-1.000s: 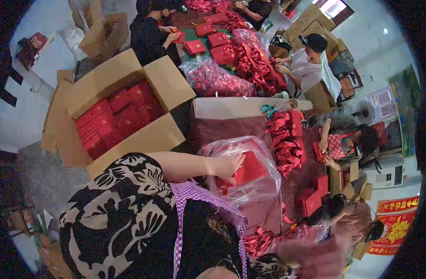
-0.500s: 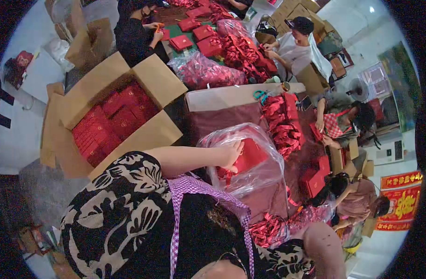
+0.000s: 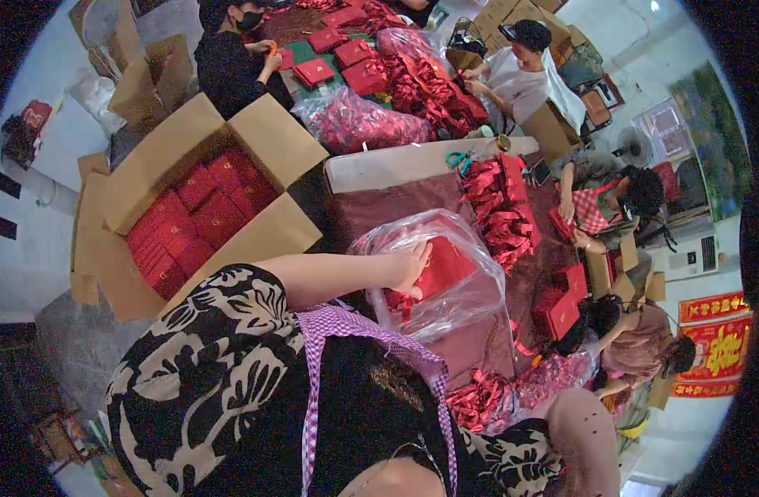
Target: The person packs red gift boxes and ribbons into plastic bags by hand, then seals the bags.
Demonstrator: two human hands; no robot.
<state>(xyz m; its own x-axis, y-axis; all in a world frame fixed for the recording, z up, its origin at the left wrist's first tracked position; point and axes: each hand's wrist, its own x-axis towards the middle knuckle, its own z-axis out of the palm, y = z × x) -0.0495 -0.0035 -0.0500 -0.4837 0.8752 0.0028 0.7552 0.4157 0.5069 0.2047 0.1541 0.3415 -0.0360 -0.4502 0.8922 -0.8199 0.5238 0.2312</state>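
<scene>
My left hand (image 3: pixel 410 269) reaches in from the left, fingers stretched out, and lies flat on a red box (image 3: pixel 450 269) with a small gold mark. The box rests on a crumpled clear plastic bag (image 3: pixel 477 308), whose loose edges stand up around it. A red ribbon end (image 3: pixel 407 308) shows beneath the hand. My right arm (image 3: pixel 582 443) is bent at the lower right, and its hand is out of view.
A large open carton (image 3: pixel 267 238) full of red boxes stands at the left. Red ribbons (image 3: pixel 503 215), teal scissors (image 3: pixel 458 161) and stacked red boxes (image 3: pixel 556 315) lie on the dark red table (image 3: pixel 387 211). Several co-workers sit around, one in a white shirt (image 3: pixel 538 93).
My left hand stays over the red box, its fingers now reaching slightly higher up. The whole view has shifted a little.
</scene>
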